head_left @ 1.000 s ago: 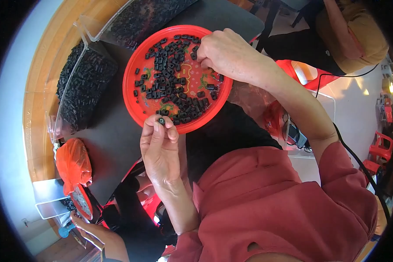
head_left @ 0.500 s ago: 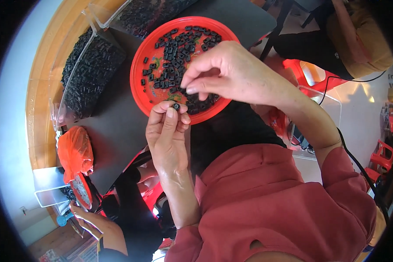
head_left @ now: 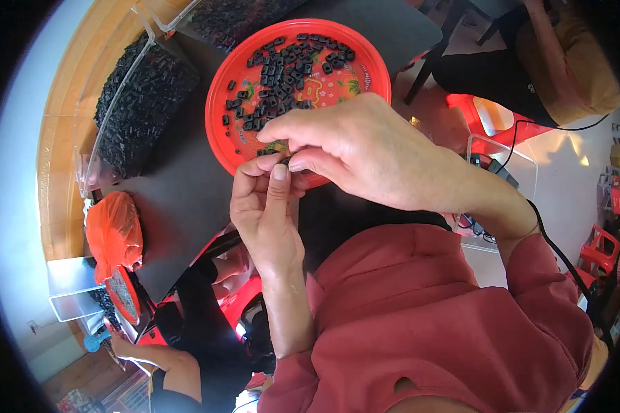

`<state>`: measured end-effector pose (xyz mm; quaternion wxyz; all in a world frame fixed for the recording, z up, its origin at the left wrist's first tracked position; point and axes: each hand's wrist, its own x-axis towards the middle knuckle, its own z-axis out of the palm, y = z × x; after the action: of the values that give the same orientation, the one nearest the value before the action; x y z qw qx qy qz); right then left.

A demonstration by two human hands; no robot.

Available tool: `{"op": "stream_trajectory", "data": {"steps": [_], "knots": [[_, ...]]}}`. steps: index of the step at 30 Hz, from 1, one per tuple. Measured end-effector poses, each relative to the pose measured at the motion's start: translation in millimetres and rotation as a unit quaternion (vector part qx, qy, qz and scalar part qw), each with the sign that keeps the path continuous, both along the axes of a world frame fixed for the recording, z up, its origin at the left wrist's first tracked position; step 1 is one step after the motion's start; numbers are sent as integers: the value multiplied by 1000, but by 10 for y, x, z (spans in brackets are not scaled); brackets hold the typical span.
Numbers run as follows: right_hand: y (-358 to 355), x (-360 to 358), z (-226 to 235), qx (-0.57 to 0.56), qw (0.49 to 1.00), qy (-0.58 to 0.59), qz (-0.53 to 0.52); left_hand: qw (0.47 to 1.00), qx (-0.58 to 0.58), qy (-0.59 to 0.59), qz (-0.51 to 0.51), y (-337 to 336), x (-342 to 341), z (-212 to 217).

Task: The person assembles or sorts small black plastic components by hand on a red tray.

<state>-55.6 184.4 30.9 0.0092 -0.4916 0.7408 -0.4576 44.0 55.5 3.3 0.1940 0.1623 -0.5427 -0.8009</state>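
My left hand (head_left: 269, 213) pinches a small black plastic part (head_left: 285, 162) between thumb and forefinger, just over the near rim of a round red tray (head_left: 217, 131). Against it from the right comes my right hand (head_left: 365, 151), its thumb touching the part and its forefinger stretched across above the left fingertips. Fingers cover most of the part, and whether a second piece is pressed to it is hidden. Many small black rectangular pieces with holes (head_left: 279, 79) lie loose in the tray, thickest in its middle and far side.
Clear bins of black parts (head_left: 141, 103) stand along the left and far side of the dark table (head_left: 179, 213). An orange-red plastic bag (head_left: 115, 230) and a smaller red tray (head_left: 122, 296) lie at the left, near a co-worker's arm (head_left: 165, 361). Another person (head_left: 565, 69) sits at upper right.
My right hand has come down and left from above the tray to meet the left fingertips. The tray's right side, with fewer pieces, now shows. My left hand has hardly moved.
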Motion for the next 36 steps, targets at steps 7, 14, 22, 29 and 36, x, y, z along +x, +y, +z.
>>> {"op": "stream_trajectory", "data": {"steps": [7,14,22,29,36], "knots": [[1,99,3,-70,996,-47,-15,1000,-3,12,2,-5,17,-8],[-20,70,-38,-87,993,-75,-13,999,-24,37,-20,-29,28,-59],[7,-56,-61,-49,994,-99,15,1000,-12,12,1,-2,-16,-39],[1,-51,-52,-83,990,-113,27,1000,3,4,-10,-36,1,-35],[20,-19,22,-27,996,-76,21,1000,-18,11,-5,2,1,-43]]}}
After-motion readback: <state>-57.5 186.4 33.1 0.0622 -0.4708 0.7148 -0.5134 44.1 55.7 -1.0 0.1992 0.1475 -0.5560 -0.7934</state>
